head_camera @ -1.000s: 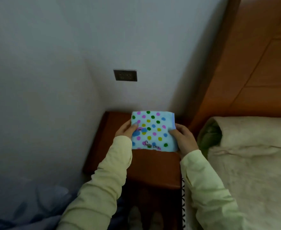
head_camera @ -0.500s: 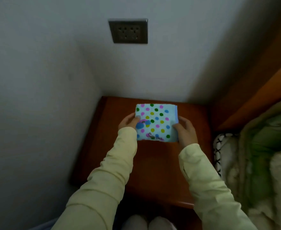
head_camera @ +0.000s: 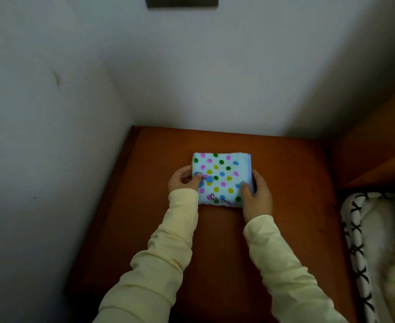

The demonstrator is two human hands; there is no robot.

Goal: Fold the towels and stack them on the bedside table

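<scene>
Wall plate (head_camera: 182, 1) beyond the towel (head_camera: 221, 177) was cut off by top edge. Lettering (head_camera: 219, 198) at towel's near edge was too blurred to read. Left hand (head_camera: 183, 181): ends of fingers were hidden under towel. Bedding (head_camera: 378, 241) right of towel ran off frame.

You are holding both arms stretched forward, left hand (head_camera: 183, 181) pinching the left edge of the polka-dot towel (head_camera: 222, 173), right hand (head_camera: 258, 194) gripping its right edge, thumbs lying on top.

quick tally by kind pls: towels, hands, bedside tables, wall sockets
towel: 1
hands: 2, left hand and right hand, both holding the towel
bedside table: 1
wall socket: 1, cut off at the top edge
total: 5
</scene>
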